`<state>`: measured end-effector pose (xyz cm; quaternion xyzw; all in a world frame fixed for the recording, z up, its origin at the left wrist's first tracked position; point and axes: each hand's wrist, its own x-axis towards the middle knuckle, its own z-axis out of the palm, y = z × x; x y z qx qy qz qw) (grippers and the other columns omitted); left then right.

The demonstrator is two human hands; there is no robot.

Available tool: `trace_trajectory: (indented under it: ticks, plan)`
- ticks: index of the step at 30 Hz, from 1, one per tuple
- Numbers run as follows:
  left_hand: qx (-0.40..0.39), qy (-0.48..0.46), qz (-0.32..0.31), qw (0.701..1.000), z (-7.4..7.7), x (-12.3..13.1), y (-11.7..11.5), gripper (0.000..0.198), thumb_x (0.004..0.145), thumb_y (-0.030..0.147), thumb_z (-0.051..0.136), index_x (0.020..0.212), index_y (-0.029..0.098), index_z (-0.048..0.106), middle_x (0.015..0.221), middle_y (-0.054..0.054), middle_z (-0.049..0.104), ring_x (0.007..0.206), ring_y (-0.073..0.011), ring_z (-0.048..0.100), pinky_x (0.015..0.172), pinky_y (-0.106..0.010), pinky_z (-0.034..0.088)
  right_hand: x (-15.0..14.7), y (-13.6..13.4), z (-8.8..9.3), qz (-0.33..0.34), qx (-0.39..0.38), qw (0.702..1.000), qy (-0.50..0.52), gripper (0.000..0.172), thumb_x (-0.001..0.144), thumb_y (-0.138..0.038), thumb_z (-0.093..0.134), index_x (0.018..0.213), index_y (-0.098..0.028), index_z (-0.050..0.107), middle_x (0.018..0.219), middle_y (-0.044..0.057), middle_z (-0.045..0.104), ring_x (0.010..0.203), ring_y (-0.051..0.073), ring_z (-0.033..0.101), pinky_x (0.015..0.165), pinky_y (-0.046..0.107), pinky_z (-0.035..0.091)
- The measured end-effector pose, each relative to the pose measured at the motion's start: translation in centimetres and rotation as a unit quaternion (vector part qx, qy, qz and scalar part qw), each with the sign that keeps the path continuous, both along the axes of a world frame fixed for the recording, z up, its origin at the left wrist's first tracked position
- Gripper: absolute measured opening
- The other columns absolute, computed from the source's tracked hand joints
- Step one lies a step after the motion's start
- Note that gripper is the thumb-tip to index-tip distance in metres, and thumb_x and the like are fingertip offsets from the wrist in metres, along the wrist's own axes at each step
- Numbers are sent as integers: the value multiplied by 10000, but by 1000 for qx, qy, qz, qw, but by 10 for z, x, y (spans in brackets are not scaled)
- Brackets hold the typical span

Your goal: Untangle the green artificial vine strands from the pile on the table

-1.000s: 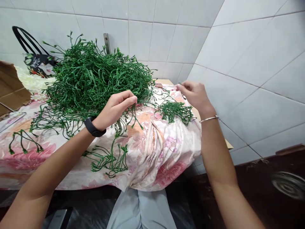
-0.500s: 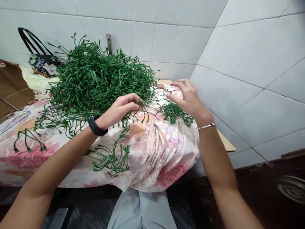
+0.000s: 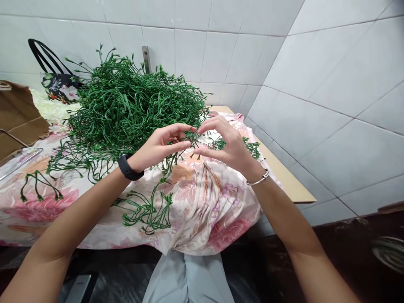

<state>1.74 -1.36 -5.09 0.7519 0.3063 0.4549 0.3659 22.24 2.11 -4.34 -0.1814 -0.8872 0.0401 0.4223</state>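
Note:
My left hand (image 3: 160, 145) is closed on a green artificial stem sprig (image 3: 190, 135), its thin stems partly hidden by the fingers. Facing it, my right hand (image 3: 222, 145) has its thumb and forefinger apart and curved, the fingertips close to the same sprig. Whether they touch it I cannot tell. Behind my left hand rises a big tangled heap of green artificial stems (image 3: 132, 105). A smaller bunch of stems (image 3: 252, 147) lies partly hidden behind my right hand. Another loose cluster of stems (image 3: 148, 212) rests on the flowered cloth (image 3: 221, 227) nearer to me.
White artificial flowers (image 3: 52, 105), a black floral bag (image 3: 61, 87) and a brown cardboard box (image 3: 19, 113) are at the left. A metal rod (image 3: 22, 162) lies by the box. On the right, a bare board edge (image 3: 290, 189) shows beside the tiled wall (image 3: 347, 92).
My right hand has moved left and down from above the smaller bunch to meet my left hand at the sprig. My left hand has stayed nearly in place.

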Motion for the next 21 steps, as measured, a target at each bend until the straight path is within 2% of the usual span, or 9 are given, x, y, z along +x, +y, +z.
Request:
trace_trajectory:
  ticks: [3,5,8,10,12,17,21]
  plan:
    - [11,1,-11,1000,0,0,0,485,781,259,623,1246,218,492,789,-2,556,704,-93,495,655,-207,422,-4,-2,-3,8,24,1000,-18,196,788,-339,611,879,-178,544,833,28,599,789,138,566,760,302,449]
    - [31,1,-14,999,0,0,0,544,779,243,624,1292,254,444,751,16,543,670,-87,481,625,-199,413,-6,-2,-5,9,44,999,-26,102,814,-261,581,841,-167,554,743,7,589,690,114,552,702,287,450]
    - [76,30,5,997,0,-1,1,403,791,260,609,1191,237,559,857,-12,598,734,-96,505,657,-207,418,-6,-1,-7,5,99,995,-20,58,817,-210,568,779,-168,577,684,5,573,663,117,533,661,290,449]
    - [86,51,11,995,0,-2,0,314,803,288,594,1104,203,619,931,-38,624,768,-107,531,675,-221,427,-6,0,-6,2,130,992,1,53,816,-199,570,769,-182,588,706,12,586,688,123,539,657,296,459]
    - [94,62,13,994,0,-2,0,310,797,314,600,1077,184,625,964,-53,630,770,-116,546,669,-230,433,-4,0,-5,7,143,989,24,40,813,-190,576,778,-195,592,760,17,610,732,127,559,675,302,478]
    - [168,121,66,976,-2,0,0,352,764,329,637,1074,164,606,919,-51,623,734,-111,521,639,-225,417,-3,-1,-7,34,103,994,33,17,815,-185,580,809,-169,576,787,33,639,765,132,602,697,295,504]
    - [267,196,145,932,-1,1,-1,209,813,248,569,992,157,627,754,-17,557,690,-109,476,646,-238,399,-5,-4,-10,9,68,997,31,31,854,-175,525,845,-154,546,766,24,619,709,105,597,643,240,481]
